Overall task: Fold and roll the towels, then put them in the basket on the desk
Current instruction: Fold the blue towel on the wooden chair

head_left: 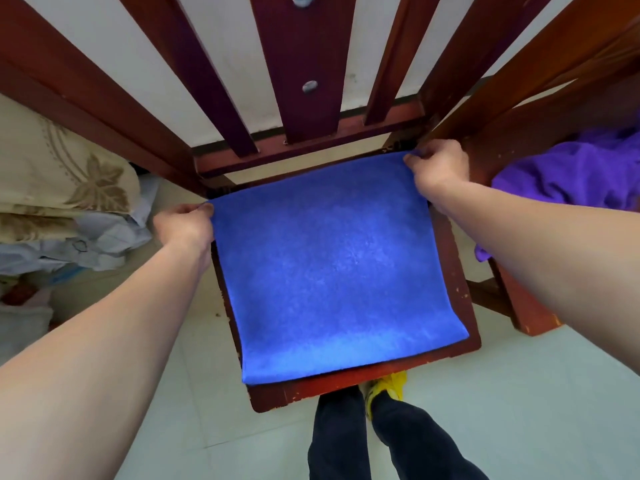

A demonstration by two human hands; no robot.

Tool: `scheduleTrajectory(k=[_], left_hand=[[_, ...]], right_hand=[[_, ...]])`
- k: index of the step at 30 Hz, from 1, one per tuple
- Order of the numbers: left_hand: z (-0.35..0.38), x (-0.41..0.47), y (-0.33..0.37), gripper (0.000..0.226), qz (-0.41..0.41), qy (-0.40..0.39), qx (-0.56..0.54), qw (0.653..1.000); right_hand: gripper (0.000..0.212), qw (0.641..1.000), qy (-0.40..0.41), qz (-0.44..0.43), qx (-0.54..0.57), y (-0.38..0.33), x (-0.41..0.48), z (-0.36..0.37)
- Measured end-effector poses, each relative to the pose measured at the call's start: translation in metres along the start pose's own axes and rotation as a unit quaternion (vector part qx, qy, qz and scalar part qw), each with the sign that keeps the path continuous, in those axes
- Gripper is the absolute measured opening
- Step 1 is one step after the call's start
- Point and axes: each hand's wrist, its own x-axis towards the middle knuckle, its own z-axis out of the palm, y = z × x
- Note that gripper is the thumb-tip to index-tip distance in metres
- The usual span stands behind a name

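A blue towel lies spread flat over the seat of a red-brown wooden chair, covering nearly all of it. My left hand pinches the towel's far left corner. My right hand pinches the far right corner, close to the chair's back rail. The near edge of the towel rests along the front of the seat. No basket or desk is in view.
A crumpled purple towel lies on a second wooden chair at the right. A stack of patterned bedding and pale clothes sits at the left. The chair's slatted back rises ahead. My legs stand on a pale tiled floor.
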Motion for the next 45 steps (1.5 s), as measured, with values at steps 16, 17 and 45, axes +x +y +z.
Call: scheduleTrajectory(k=[16, 17, 45], left_hand=[[-0.062, -0.095, -0.100, 0.029, -0.082, -0.060, 0.033, 0.994], [-0.068, -0.107, -0.115, 0.030, -0.098, -0.071, 0.026, 0.992], [-0.073, -0.110, -0.133, 0.010, -0.133, -0.182, 0.073, 0.972]], right_hand=[[0.038, 0.989, -0.076, 0.119, 0.052, 0.105, -0.123, -0.047], [0.038, 0.984, -0.096, 0.137, 0.068, 0.121, -0.138, -0.047], [0.017, 0.956, -0.247, 0.122, 0.103, 0.115, -0.120, -0.053]])
